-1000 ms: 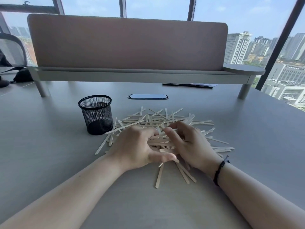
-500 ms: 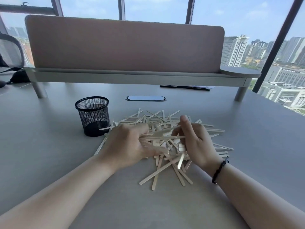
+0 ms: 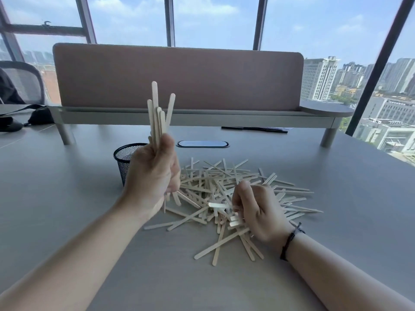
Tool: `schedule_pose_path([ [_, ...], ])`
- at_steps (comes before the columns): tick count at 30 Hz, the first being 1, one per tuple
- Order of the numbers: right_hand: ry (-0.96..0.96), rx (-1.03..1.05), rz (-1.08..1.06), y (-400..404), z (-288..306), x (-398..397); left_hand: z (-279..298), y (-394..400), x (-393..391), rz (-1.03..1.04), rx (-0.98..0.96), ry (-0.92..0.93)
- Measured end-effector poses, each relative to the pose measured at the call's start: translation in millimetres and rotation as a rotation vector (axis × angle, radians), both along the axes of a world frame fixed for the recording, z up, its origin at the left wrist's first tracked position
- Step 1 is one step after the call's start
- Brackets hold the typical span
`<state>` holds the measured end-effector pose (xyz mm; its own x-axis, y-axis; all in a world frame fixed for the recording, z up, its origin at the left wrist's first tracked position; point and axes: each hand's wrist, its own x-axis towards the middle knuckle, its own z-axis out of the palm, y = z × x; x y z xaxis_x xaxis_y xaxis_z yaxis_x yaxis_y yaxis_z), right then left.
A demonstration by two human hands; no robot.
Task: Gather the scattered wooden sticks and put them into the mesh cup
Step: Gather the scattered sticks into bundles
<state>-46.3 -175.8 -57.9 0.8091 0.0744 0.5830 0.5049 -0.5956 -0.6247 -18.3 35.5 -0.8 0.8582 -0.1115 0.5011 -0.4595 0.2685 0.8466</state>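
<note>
Since half a second ago the left hand has risen off the pile with a bundle of sticks clenched in its fist, their long axes near upright, tips fanning slightly upward, lower ends poking out below the palm. It hangs just right of the mesh cup, partly hiding it. The right hand stays low on the pile, fingers curled around several sticks lying roughly level. Loose sticks lie crisscrossed on the desk.
</note>
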Motion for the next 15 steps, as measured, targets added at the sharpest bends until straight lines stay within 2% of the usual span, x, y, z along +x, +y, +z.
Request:
schedule_pose_path([
  [3, -0.051, -0.092, -0.027, 4.5, -0.4, -0.2, -8.9, 0.3, 3.3, 0.033, 0.027, 0.043],
  [8, -0.09, -0.249, -0.033, 7.6, -0.4, -1.6, -1.8, -0.8, 2.9, 0.089, -0.08, 0.121],
  [11, -0.097, -0.38, -0.028, 8.9, -2.1, -0.3, -6.0, -0.9, 3.7, 0.047, 0.002, 0.196],
  [15, -0.133, -0.503, -0.13, 15.4, -5.0, -0.2, -23.7, 3.9, 10.6, -0.016, 0.16, 0.281],
])
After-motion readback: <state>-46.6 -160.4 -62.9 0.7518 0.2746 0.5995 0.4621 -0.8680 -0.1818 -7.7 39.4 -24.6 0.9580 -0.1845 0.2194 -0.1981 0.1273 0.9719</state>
